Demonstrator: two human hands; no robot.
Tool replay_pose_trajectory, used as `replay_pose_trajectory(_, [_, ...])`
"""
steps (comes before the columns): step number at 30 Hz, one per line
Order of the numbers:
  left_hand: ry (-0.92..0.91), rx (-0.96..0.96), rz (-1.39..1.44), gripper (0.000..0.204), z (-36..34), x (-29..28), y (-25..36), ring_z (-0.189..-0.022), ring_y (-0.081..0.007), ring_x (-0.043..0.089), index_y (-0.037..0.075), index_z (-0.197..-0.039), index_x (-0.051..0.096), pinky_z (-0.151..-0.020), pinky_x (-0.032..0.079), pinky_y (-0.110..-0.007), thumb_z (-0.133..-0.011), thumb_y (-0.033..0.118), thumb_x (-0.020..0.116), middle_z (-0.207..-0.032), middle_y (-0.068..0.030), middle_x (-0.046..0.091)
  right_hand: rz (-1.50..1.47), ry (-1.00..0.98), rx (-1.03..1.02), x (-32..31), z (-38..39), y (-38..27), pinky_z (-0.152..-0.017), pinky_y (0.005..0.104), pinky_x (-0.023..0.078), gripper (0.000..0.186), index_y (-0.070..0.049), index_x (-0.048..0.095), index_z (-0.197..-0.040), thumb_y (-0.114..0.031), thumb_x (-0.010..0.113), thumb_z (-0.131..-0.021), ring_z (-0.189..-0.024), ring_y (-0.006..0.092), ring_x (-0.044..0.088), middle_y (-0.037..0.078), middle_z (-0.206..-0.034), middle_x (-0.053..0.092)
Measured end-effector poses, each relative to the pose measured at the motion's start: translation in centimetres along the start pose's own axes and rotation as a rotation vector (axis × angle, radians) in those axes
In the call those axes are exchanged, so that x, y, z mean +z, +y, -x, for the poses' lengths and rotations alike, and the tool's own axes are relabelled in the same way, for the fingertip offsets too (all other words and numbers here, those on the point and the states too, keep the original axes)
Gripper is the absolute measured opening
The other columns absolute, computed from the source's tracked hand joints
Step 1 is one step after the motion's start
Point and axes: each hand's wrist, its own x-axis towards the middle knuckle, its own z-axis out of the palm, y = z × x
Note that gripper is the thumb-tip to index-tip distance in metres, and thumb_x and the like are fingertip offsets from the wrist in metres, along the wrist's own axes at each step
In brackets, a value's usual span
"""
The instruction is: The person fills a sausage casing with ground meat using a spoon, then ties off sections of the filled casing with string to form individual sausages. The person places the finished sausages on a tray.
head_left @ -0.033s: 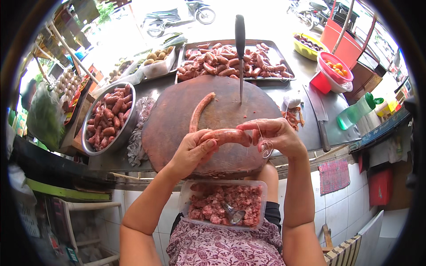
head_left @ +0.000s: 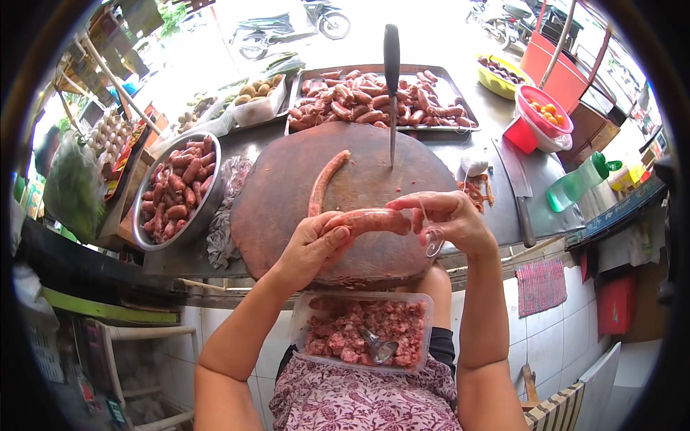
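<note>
Hardly moved, the left hand (head_left: pixel 309 246) curls closed around a sausage (head_left: pixel 370 220); the right hand (head_left: pixel 458 219), bent inward, loosely grips string (head_left: pixel 433 255).

The plump, glossy sausage (head_left: pixel 375 220) is held nearly level.

The person wears a pale pink garment (head_left: pixel 359 406) printed with dark maroon flowers and leaves, and black shorts (head_left: pixel 443 346), with arms (head_left: pixel 483 323) and fingers (head_left: pixel 425 199) bare.
</note>
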Motion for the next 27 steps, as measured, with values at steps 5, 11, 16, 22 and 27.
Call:
replay_pose_trajectory(5, [-0.091, 0.052, 0.293, 0.029, 0.4, -0.5, -1.7, -0.061, -0.0030, 0.036, 0.006, -0.106, 0.061, -0.052, 0.029, -0.021, -0.105, 0.035, 0.058, -0.075, 0.0058, 0.048, -0.207, 0.026, -0.053, 2.2, -0.3, 0.3, -0.084, 0.0279, 0.057, 0.064, 0.005, 0.063, -0.132, -0.013, 0.087, -0.076, -0.093, 0.0130, 0.069, 0.014, -0.123, 0.070])
replay_pose_trajectory(11, [-0.204, -0.168, -0.005, 0.045, -0.6, -0.4, -1.1, -0.067, -0.0059, 0.048, 0.001, -0.124, 0.060, -0.058, 0.038, -0.021, -0.102, 0.040, 0.061, -0.079, 0.0044, 0.053, -0.179, -0.001, 0.043, 4.8, -1.6, 0.9, -0.090, 0.0294, 0.060, 0.046, 0.008, 0.066, -0.123, 0.006, 0.079, -0.079, -0.110, 0.0207, 0.070, 0.017, -0.122, 0.070])
replay_pose_trajectory(16, [-0.370, -0.270, 0.023, 0.032, -1.1, -1.0, -0.1, -0.072, -0.0023, 0.049, 0.006, -0.105, 0.062, -0.061, 0.040, -0.018, -0.104, 0.038, 0.059, -0.084, 0.0058, 0.056, -0.012, 0.009, 0.192, 5.2, -1.1, -1.1, -0.088, 0.0294, 0.061, 0.039, 0.008, 0.069, -0.118, 0.011, 0.076, -0.080, -0.100, 0.0172, 0.072, 0.014, -0.110, 0.075])
replay_pose_trajectory(22, [-0.267, -0.274, 0.071, 0.042, -1.3, 0.6, -0.8, -0.074, -0.0033, 0.047, 0.003, -0.125, 0.061, -0.062, 0.038, -0.018, -0.106, 0.040, 0.054, -0.090, 0.0050, 0.057, -0.017, 0.094, 0.226, 5.3, -0.7, -2.6, -0.086, 0.0276, 0.061, 0.038, 0.008, 0.069, -0.119, 0.012, 0.074, -0.081, -0.097, 0.0163, 0.073, 0.014, -0.107, 0.075])
replay_pose_trajectory(27, [-0.143, -0.238, 0.122, 0.038, -1.0, 1.9, -1.3, -0.065, -0.0064, 0.043, 0.003, -0.112, 0.063, -0.056, 0.032, -0.019, -0.107, 0.040, 0.051, -0.082, 0.0032, 0.052, -0.012, 0.096, 0.249, 5.5, -0.7, -2.4, -0.086, 0.0281, 0.061, 0.039, 0.009, 0.068, -0.119, 0.013, 0.073, -0.081, -0.098, 0.0168, 0.072, 0.015, -0.108, 0.075])
